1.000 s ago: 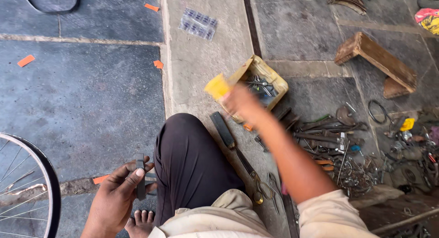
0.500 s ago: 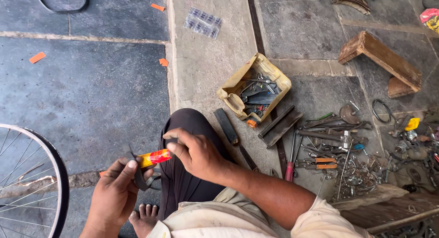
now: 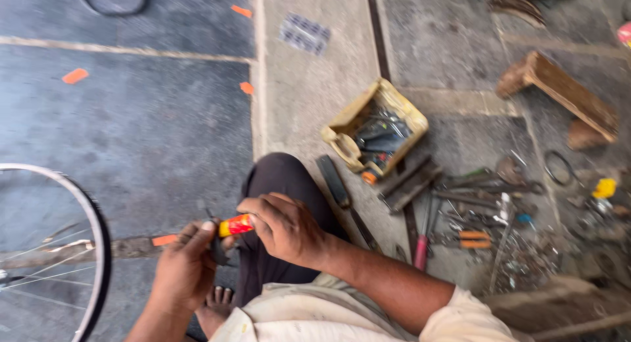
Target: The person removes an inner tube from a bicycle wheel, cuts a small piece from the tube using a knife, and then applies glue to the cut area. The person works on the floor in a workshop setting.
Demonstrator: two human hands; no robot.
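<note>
Item one: our right hand (image 3: 284, 227) is closing around the end of a small red and yellow tube (image 3: 235, 225), fingers curled over it, holding it level above our bent knee in dark trousers (image 3: 279, 184).

Item two: our left hand (image 3: 185, 270) is meeting the tube's yellow tip, thumb and forefinger pinching a small dark piece (image 3: 217, 250) just below it; what that piece is we cannot tell, since the picture is blurring there.

Item three: a bicycle wheel (image 3: 92, 237) with thin spokes is standing at the left edge, near our left hand but apart from it.

Item four: we are sitting on a stone floor (image 3: 131, 132) of grey slabs, with orange scraps (image 3: 75, 75) lying scattered on it.

Item five: a yellow open box (image 3: 348, 122) is sitting on the floor ahead of our knee, holding dark metal parts.

Item six: a long dark file (image 3: 334, 181) is lying between the knee and the box.

Item seven: to the right of the box, flat metal bars (image 3: 411, 184), a red-handled screwdriver (image 3: 420, 250), orange-handled pliers (image 3: 474, 239) and a heap of small rusty hardware (image 3: 526, 250) are lying spread out.

Item eight: a low wooden stool (image 3: 559, 92) is lying tipped over at the upper right, well apart from our hands.

Item nine: a foil blister pack (image 3: 303, 33) is lying on the pale strip of floor at the top.
</note>
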